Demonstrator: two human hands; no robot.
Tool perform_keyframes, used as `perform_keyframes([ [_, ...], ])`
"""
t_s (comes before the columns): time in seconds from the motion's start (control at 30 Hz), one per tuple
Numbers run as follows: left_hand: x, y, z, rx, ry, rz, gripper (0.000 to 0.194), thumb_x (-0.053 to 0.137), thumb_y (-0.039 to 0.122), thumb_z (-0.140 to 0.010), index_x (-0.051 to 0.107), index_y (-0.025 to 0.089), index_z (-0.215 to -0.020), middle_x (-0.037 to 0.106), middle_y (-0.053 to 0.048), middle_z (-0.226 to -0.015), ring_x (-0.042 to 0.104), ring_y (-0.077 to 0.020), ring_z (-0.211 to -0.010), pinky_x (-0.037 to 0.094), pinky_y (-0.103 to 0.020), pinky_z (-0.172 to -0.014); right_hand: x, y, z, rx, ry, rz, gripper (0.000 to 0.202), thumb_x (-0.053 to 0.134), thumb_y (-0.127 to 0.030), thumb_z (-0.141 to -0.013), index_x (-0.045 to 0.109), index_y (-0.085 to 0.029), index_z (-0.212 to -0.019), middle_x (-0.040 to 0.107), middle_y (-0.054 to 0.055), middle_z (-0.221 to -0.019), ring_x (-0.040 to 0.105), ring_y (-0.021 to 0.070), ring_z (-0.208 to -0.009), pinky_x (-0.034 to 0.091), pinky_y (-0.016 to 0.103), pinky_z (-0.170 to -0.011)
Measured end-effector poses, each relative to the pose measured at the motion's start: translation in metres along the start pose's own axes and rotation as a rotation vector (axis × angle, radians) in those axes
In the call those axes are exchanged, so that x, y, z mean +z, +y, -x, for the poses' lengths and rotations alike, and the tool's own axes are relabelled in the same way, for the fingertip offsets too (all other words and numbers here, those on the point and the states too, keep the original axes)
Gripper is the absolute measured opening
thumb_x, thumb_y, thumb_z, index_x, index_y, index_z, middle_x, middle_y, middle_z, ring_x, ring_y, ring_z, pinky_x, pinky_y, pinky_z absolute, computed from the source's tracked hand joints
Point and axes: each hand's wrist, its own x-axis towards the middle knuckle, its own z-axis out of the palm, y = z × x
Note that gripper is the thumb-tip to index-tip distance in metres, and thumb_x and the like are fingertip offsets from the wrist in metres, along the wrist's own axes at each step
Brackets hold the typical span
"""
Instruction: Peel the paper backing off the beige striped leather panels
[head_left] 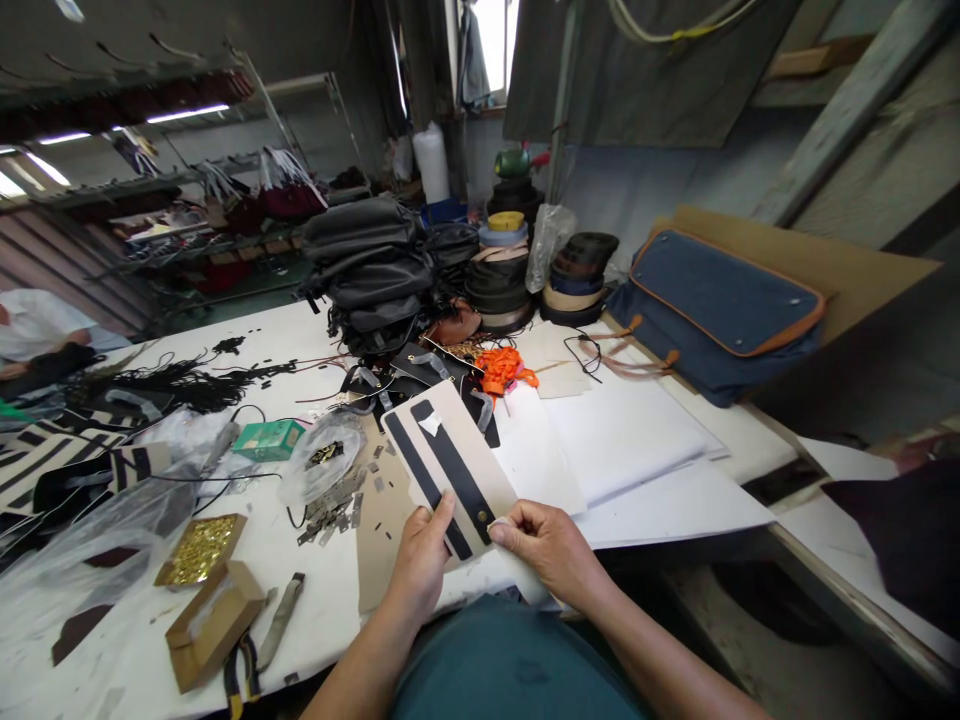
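A flat beige panel (472, 445) with two dark straps along it is held tilted over the table's front edge. Gripping its lower left edge is my left hand (420, 555), thumb on top. My right hand (551, 550) is closed in a pinch at the lower right corner, close to a round brass-coloured stud (482, 517) on the longer strap. A small torn white piece (430, 425) lies near that strap's upper end. Something pale and curved (529, 580) shows below my right hand; I cannot tell what it is.
On the table are an open box of brass-coloured pieces (201, 548), a cardboard box (214, 625), a green box (268, 440), metal plates (330, 515), orange cord (504, 370), black bags (367, 260), webbing rolls (499, 280), white sheets (630, 440) and a blue bag (720, 300). A person (45, 330) sits far left.
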Motion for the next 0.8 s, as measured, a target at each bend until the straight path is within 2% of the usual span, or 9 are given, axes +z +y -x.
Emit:
perform_keyframes([
  [0.17, 0.011, 0.006, 0.007, -0.055, -0.127, 0.084, 0.058, 0.081, 0.05, -0.081, 0.07, 0.01, -0.122, 0.08, -0.016, -0.108, 0.076, -0.0304, -0.103, 0.06, -0.042, -0.093, -0.001, 0.005, -0.006, 0.018, 0.002, 0.06, 0.04, 0.076, -0.049, -0.08, 0.057, -0.018, -0.064, 0.047, -0.005, -0.062, 0.04, 0.0115, -0.062, 0.029, 0.025, -0.057],
  [0.37, 0.009, 0.002, 0.008, 0.028, -0.239, -0.089, 0.052, 0.087, 0.038, -0.076, 0.074, 0.012, -0.12, 0.08, -0.015, -0.114, 0.074, -0.0317, -0.108, 0.057, -0.043, -0.099, -0.002, 0.003, -0.011, 0.03, 0.023, 0.121, 0.046, 0.073, -0.054, -0.08, 0.052, -0.019, -0.059, 0.045, -0.005, -0.059, 0.039, 0.0114, -0.059, 0.027, 0.026, -0.054],
  [0.47, 0.013, 0.0, 0.007, 0.048, -0.195, -0.135, 0.047, 0.089, 0.031, -0.072, 0.076, 0.013, -0.113, 0.081, -0.013, -0.109, 0.075, -0.0324, -0.107, 0.058, -0.043, -0.096, 0.001, 0.005, -0.013, 0.011, 0.048, 0.223, 0.042, 0.072, -0.048, -0.082, 0.053, -0.019, -0.057, 0.047, -0.005, -0.057, 0.043, 0.0117, -0.059, 0.028, 0.025, -0.055],
  [0.63, 0.021, -0.003, 0.006, 0.064, -0.033, -0.199, 0.043, 0.085, 0.023, -0.07, 0.076, 0.011, -0.111, 0.083, -0.01, -0.101, 0.078, -0.0294, -0.092, 0.061, -0.04, -0.087, 0.006, 0.004, -0.011, 0.005, 0.12, 0.389, 0.041, 0.071, -0.046, -0.084, 0.055, -0.019, -0.058, 0.048, -0.005, -0.055, 0.045, 0.0119, -0.059, 0.028, 0.025, -0.055],
  [0.7, 0.022, -0.003, 0.005, 0.081, 0.009, -0.215, 0.044, 0.084, 0.023, -0.071, 0.076, 0.011, -0.112, 0.083, -0.011, -0.101, 0.077, -0.028, -0.089, 0.061, -0.039, -0.086, 0.007, 0.002, -0.008, -0.011, 0.132, 0.384, 0.041, 0.071, -0.047, -0.084, 0.054, -0.019, -0.059, 0.048, -0.005, -0.056, 0.046, 0.0117, -0.059, 0.029, 0.025, -0.055],
  [0.8, 0.023, -0.002, 0.003, 0.087, 0.046, -0.18, 0.048, 0.085, 0.027, -0.071, 0.074, 0.01, -0.114, 0.082, -0.012, -0.103, 0.077, -0.0276, -0.09, 0.06, -0.039, -0.085, 0.006, -0.003, -0.004, -0.024, 0.091, 0.279, 0.032, 0.072, -0.042, -0.084, 0.057, -0.02, -0.066, 0.051, -0.006, -0.061, 0.046, 0.0111, -0.061, 0.031, 0.023, -0.055],
])
